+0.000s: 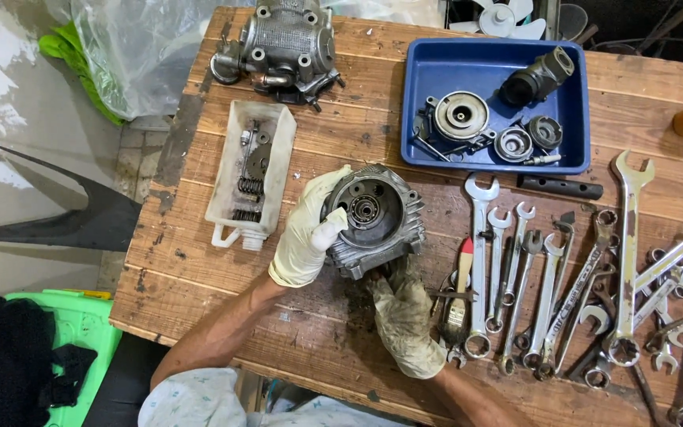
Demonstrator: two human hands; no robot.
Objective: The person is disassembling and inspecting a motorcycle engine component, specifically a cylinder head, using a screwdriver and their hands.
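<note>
A finned metal engine casing [377,221] is held upright near the middle of the wooden table [191,269], its open round cavity with a central bearing turned toward the camera. The left hand [306,229], in a pale glove, is closed around the casing's left rim, the thumb laid over the edge. The right hand [405,316], in a soiled glove, is curled under the near side of the casing, supporting it.

Dismantling appears well advanced: several removed parts already lie in the blue tray [420,103] at the far right, springs and small pieces are kept in the white plastic container [250,170] to the left, and another engine block [282,47] sits at the far edge. Spanners [547,277] are spread out to the right, none in hand. The bearing is seen still seated in the casing.
</note>
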